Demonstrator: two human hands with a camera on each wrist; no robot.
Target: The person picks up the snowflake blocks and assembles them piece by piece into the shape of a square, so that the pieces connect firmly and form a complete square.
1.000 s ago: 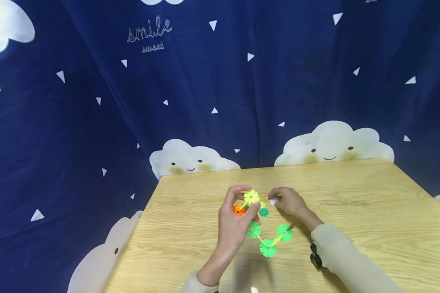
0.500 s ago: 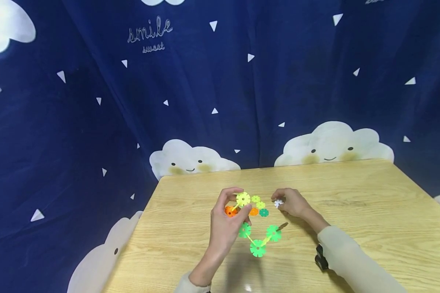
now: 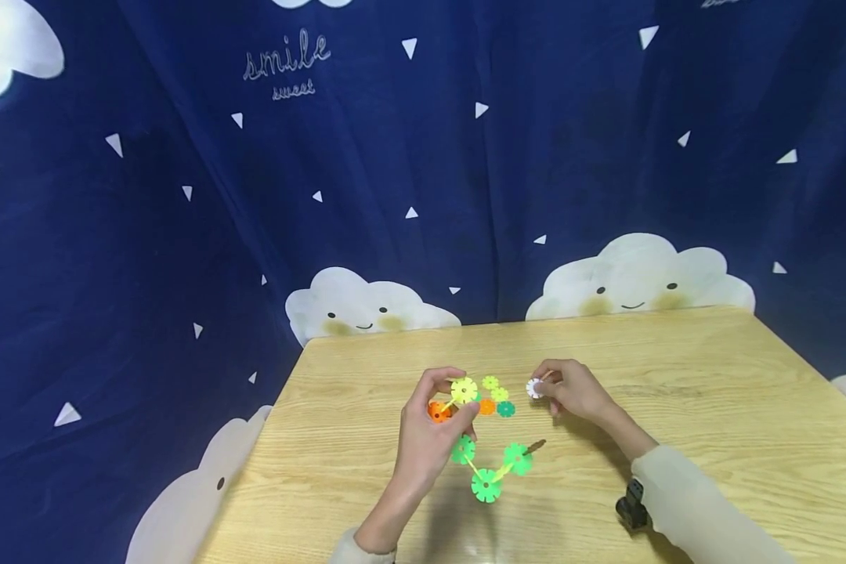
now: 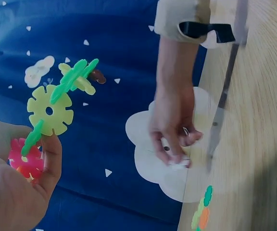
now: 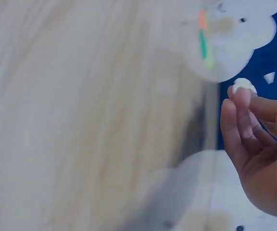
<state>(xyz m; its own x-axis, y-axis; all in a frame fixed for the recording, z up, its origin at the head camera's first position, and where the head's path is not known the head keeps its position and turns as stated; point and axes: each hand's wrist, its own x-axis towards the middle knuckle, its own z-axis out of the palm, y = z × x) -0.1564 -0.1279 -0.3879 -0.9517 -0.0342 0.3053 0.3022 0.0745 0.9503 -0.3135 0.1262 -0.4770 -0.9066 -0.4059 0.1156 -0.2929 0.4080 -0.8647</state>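
Observation:
My left hand (image 3: 423, 442) grips a chain of slotted snowflake discs (image 3: 486, 486) above the table. Yellow (image 4: 61, 115), orange and green discs are joined at angles, and a brown piece (image 3: 536, 446) sticks out at the chain's far end. Fingers and palm hide part of the chain. To the right, my right hand (image 3: 578, 392) pinches a white snowflake disc (image 3: 533, 388) between thumb and fingertips, its face toward the head camera. In the right wrist view the white disc (image 5: 244, 85) shows at the fingertips. The two hands are apart.
Between the hands, loose discs lie on the wooden table (image 3: 677, 376): two yellow ones (image 3: 500, 394), an orange one (image 3: 487, 406) and a dark green one (image 3: 505, 409). A blue curtain (image 3: 395, 157) with clouds hangs behind the table. A black wrist device (image 3: 631, 507) sits by the right sleeve.
My left hand has moved left with the chain, uncovering the loose orange and yellow discs. My right hand has drifted slightly right, and the white disc now shows more of its face.

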